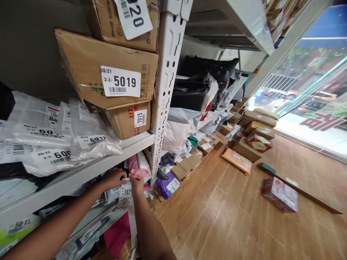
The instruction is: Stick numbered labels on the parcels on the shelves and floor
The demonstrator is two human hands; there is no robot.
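A strip of printed barcode labels (124, 196) hangs in front of the lower shelf, with 6010 and 6011 readable on it. Its top end is between my hands. My left hand (117, 177) is closed, fingers pinched at the strip's upper left. Close by on the right, my right hand (137, 183) is closed too, thumb and finger pinching the strip's top. White backing paper (132, 225) trails down beside my right forearm. Behind my hands lies a pink parcel (135, 166) on the lower shelf. The exact contact at the fingertips is too small to see.
Above my hands runs a shelf edge (81, 180) bearing clear-bagged parcels (48, 133) and a carton labelled 5019 (108, 61). A perforated white upright (165, 72) stands to the right. Boxes, an orange parcel (236, 161) and a pink box (280, 194) lie on the wooden floor.
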